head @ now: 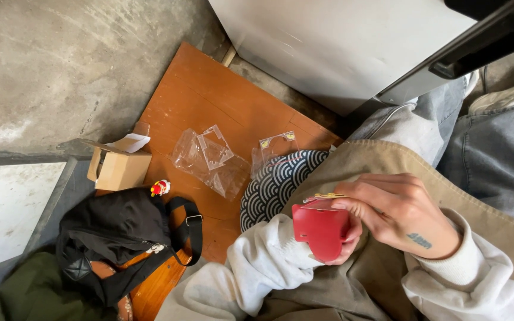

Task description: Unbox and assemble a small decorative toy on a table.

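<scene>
Here both hands grip a small red pouch, right hand curled over, left hand underneath.

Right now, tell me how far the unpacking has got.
Done: the cardboard box stands open and clear wrappers lie loose on the wood board. In hand: the red case, held by both the left hand and the right hand over the lap. Left: the case looks shut, its gold clasp on top; a small figure sits beside the box.
</scene>
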